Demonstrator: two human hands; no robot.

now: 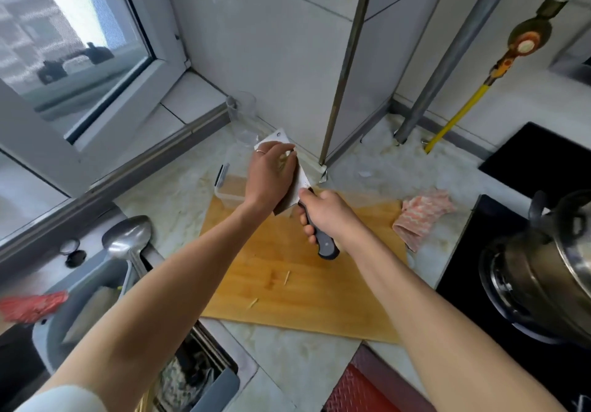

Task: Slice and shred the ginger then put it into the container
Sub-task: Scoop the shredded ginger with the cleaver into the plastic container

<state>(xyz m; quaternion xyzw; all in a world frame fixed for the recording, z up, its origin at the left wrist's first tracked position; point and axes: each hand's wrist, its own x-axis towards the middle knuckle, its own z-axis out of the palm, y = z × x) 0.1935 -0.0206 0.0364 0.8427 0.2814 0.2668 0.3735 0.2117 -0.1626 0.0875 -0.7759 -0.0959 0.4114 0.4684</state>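
My right hand [323, 213] grips the dark handle of a cleaver [302, 176], holding the blade raised and tilted over a clear plastic container [228, 184] at the far left corner of the wooden cutting board [297, 287]. My left hand [270, 175] lies against the flat of the blade, its fingers over pale ginger shreds [285, 158] on the steel. Most of the ginger is hidden under my left hand. A few stray shreds [287, 276] lie on the board.
A clear glass [244, 111] stands behind the container by the tiled wall. A pink striped cloth [422, 216] lies right of the board. A steel pot [540, 271] sits on the black cooktop at right. A sink with a ladle [128, 242] is at left.
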